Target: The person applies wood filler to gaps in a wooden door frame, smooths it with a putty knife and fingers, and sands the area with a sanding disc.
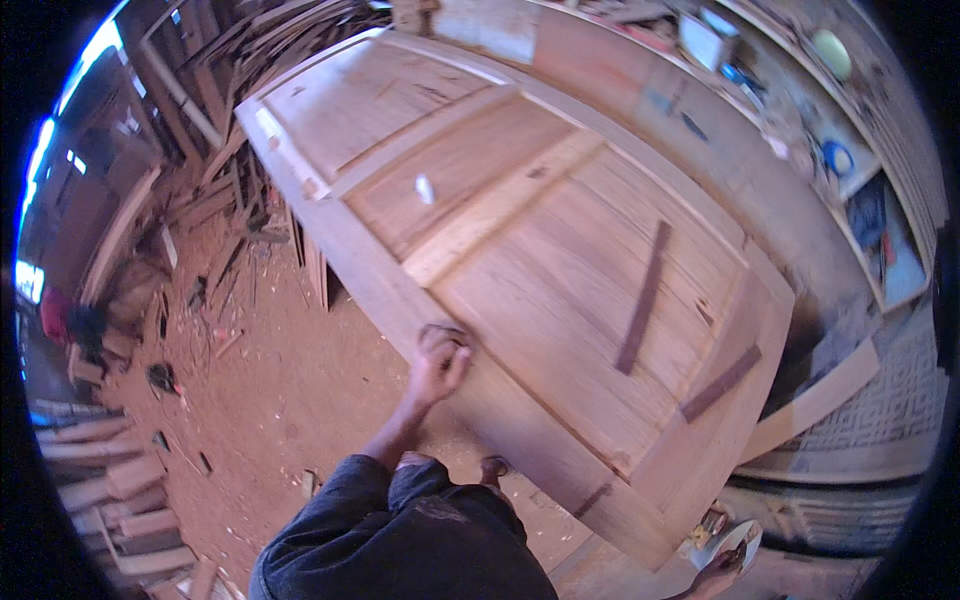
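A large panelled wooden door lies flat in front of me, running from lower right to upper left. My left hand is closed on a dark brown pad, pressed to the door's near long edge; blur hides exactly what the pad is. At the lower right, beyond the door's end, my right hand grips a white, rounded, dish-like thing, only partly visible. Two dark brown strips lie on the door's right part. A small white object rests on its middle panel.
Scrap timber is heaped at the far left, with stacked wood pieces at the lower left. A cluttered shelf runs along the right. A pale board leans beyond the door's right end. Shavings dot the earthen floor.
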A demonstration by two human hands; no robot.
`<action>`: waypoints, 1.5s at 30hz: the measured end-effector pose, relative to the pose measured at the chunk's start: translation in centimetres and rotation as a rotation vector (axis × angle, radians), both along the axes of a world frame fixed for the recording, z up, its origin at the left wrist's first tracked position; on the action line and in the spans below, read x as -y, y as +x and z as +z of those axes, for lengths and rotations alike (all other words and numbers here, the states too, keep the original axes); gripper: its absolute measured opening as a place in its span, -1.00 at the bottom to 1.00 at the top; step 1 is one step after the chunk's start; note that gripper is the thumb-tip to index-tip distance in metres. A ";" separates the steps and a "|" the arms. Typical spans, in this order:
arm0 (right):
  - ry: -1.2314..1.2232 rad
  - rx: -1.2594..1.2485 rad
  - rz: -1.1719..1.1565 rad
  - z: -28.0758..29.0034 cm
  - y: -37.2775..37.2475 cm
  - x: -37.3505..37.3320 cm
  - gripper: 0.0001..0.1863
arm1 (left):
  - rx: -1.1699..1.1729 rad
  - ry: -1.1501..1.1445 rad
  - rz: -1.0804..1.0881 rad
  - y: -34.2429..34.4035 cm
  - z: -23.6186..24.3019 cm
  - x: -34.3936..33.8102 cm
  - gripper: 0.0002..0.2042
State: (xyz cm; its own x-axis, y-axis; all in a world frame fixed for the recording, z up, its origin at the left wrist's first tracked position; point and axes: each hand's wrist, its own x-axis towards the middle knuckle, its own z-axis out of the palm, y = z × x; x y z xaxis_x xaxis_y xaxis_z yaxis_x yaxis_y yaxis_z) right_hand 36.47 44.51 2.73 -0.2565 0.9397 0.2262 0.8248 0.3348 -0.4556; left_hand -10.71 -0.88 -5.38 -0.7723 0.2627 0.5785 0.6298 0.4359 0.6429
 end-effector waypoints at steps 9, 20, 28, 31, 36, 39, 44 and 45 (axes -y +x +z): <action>0.306 -0.240 0.429 7.3 -21.5 22.0 -0.53 | 0.060 0.386 -0.383 1.4 0.0 6.4 -0.83; -0.142 -0.247 1.073 3.5 -45.5 51.3 -0.58 | 0.780 -0.082 -0.047 11.6 -16.4 50.2 -0.72; -0.198 0.084 1.240 3.4 -57.6 58.4 -0.53 | 0.678 0.230 1.262 10.3 -15.2 62.6 -0.72; -0.228 0.074 1.289 -0.2 -62.2 60.3 -0.53 | 0.753 0.187 1.024 5.0 -16.4 59.0 -0.73; -0.172 0.144 1.267 -1.2 -69.0 63.5 -0.61 | 0.653 0.108 0.385 -8.6 -10.5 51.3 -0.49; -0.166 0.260 1.287 -0.4 -72.3 63.7 -0.65 | 0.557 -0.018 0.201 -16.3 -5.8 49.1 -0.27; -0.203 0.313 1.344 -0.2 -76.0 63.9 -0.66 | 0.271 -0.354 0.091 -29.9 0.1 46.7 -0.05; -0.200 0.299 1.363 -0.6 -76.4 63.8 -0.66 | 0.245 -0.411 0.084 -32.2 0.7 46.0 -0.03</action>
State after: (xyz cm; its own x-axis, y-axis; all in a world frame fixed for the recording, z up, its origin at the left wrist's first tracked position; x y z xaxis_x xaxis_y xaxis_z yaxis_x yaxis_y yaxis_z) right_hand -39.96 -19.33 2.10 -0.9920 -0.0723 -0.1037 -0.0169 0.8891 -0.4575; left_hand -42.90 -46.85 -4.72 -0.9011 0.3624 0.2380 0.4331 0.7276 0.5320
